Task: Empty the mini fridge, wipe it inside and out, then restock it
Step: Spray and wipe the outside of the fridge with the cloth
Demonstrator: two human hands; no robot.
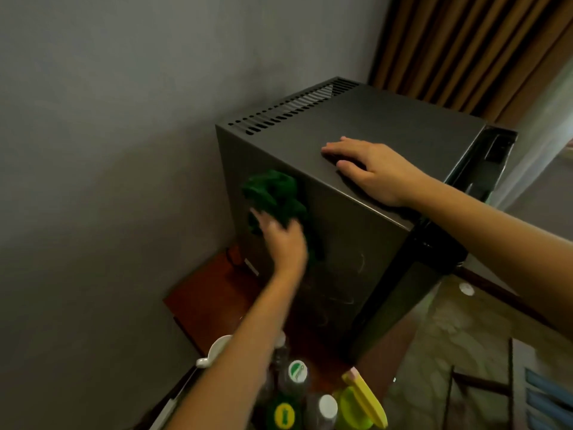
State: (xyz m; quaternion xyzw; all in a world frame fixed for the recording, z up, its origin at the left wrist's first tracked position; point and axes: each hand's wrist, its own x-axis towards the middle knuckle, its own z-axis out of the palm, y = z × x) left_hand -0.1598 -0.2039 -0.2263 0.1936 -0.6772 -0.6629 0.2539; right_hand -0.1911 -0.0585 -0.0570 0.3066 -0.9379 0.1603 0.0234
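Outside wipe under way: left grip (279, 240) presses green cloth (273, 193) flat-fingered against mini fridge (356, 259) side at 9 o'clock; right grip (372, 169) released, steadying top. Next, probably lower strokes.

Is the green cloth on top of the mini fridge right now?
No, the left hand presses the green cloth against the side of the mini fridge; only the right hand rests on top.
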